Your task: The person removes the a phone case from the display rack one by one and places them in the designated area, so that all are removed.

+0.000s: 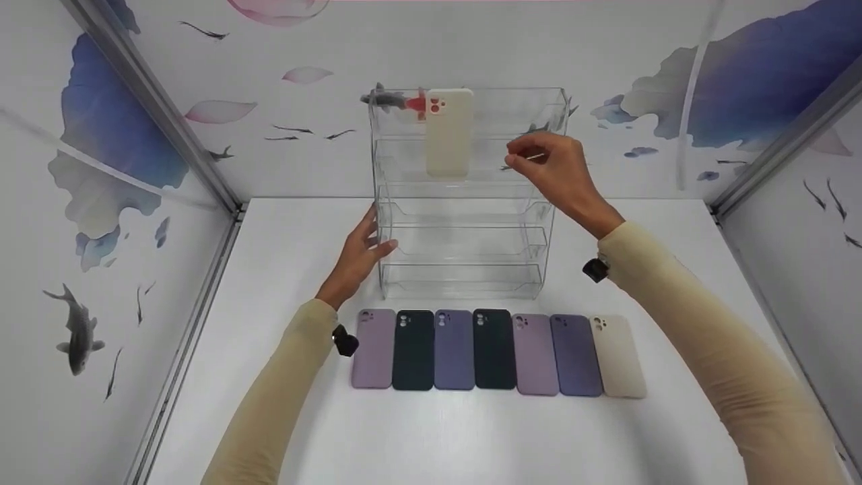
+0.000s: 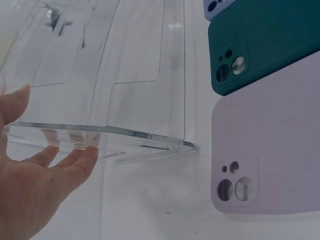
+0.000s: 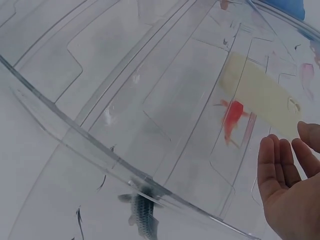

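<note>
A clear acrylic tiered display rack [image 1: 465,275] stands upright on the white table. In its upper part, left of centre, leans a cream phone case [image 1: 449,145], camera cutouts at the top. My left hand [image 1: 357,259] grips the rack's left side panel; the left wrist view shows the thumb on the front side and the fingers [image 2: 80,162] against the outer face. By the rack's upper right side, my right hand [image 1: 562,168] is raised to the right of the cream case. Its fingers [image 3: 280,160] are lightly bent and hold nothing.
In front of the rack lies a row of phone cases: a pink-lilac case [image 1: 374,349] at the left, dark green [image 1: 413,350] and blue-violet cases [image 1: 454,350] between, and another cream case [image 1: 618,357] at the right. Printed wall panels [image 1: 471,40] enclose the table.
</note>
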Motion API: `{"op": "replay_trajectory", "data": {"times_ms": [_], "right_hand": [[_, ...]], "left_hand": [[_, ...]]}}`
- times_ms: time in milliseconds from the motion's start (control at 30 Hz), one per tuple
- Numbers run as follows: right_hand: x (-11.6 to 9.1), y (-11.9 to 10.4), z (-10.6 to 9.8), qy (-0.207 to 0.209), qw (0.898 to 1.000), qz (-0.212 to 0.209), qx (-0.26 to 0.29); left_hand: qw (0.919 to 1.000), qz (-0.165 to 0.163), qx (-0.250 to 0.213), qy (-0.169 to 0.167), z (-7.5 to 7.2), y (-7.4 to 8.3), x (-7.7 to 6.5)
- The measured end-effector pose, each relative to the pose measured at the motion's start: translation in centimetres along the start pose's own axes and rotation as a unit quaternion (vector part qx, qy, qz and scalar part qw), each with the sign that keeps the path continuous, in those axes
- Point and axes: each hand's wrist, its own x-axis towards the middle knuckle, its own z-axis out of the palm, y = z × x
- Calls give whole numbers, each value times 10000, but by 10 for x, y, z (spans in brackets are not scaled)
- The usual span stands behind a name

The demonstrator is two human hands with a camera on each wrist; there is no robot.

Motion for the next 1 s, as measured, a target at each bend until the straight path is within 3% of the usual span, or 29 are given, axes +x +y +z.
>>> {"op": "replay_trajectory", "data": {"times_ms": [633, 1000], "right_hand": [[41, -14, 47, 98, 9986, 285, 438], [52, -15, 56, 315, 9967, 468, 578]], "left_hand": [[10000, -20, -28, 56, -1, 0, 0], [10000, 22, -42, 69, 1, -1, 1]]}}
